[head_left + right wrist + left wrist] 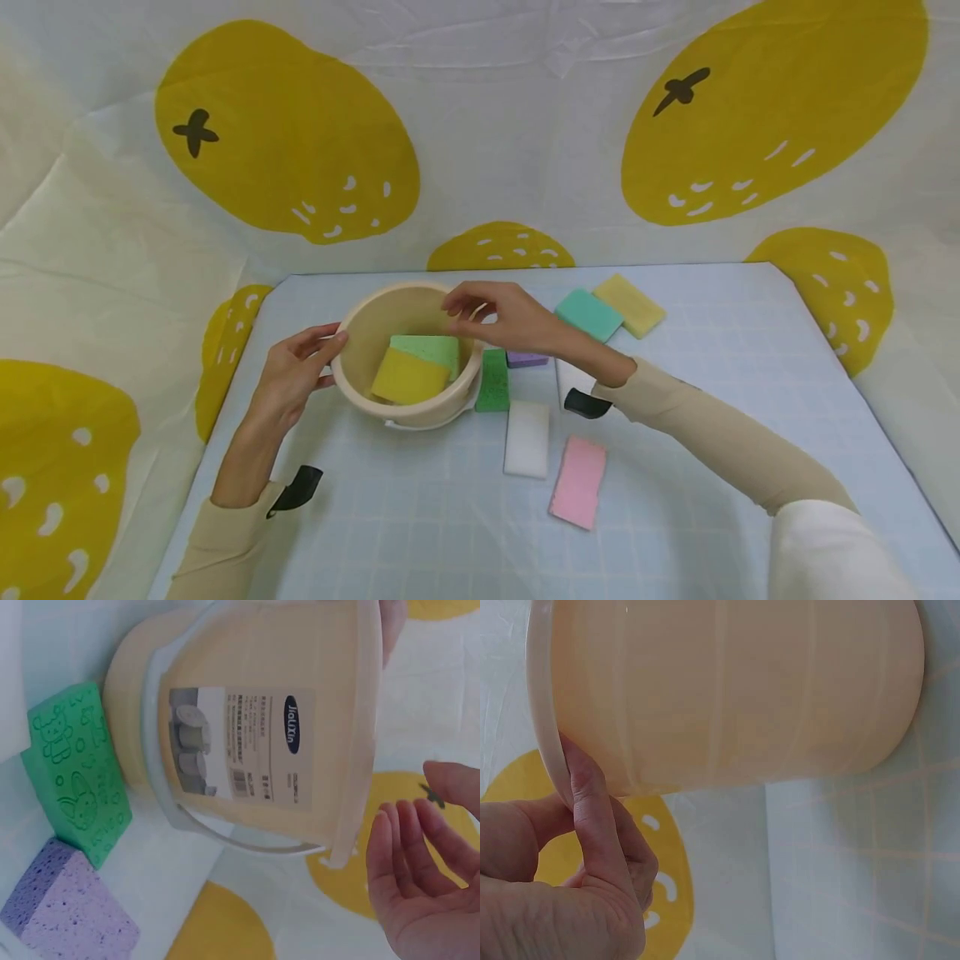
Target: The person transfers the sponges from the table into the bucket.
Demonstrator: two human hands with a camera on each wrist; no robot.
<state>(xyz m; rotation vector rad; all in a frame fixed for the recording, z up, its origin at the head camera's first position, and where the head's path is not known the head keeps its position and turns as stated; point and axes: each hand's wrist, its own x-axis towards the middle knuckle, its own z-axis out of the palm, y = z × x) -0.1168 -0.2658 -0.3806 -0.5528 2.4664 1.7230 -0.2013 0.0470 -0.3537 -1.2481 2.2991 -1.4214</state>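
Note:
A cream plastic bucket (442, 412) stands on the table with a yellow sponge (408, 377) and a light green sponge (435, 346) inside. At its left side my left hand (288, 375) pinches the rim between thumb and fingers; the left wrist view shows this grip (592, 832) up close. Over the bucket's right rim hangs my right hand (506, 317), fingers loosely bent and holding nothing. In the right wrist view that hand (427, 877) is apart from the bucket (337, 750), with a gap between thumb and fingers.
Right of the bucket lie a green sponge (492, 382), a purple sponge (527, 359), a white one (527, 440) and a pink one (578, 483). Another white piece (572, 383) is partly under my right forearm. Farther back, a teal sponge (588, 314) touches a pale yellow one (630, 306).

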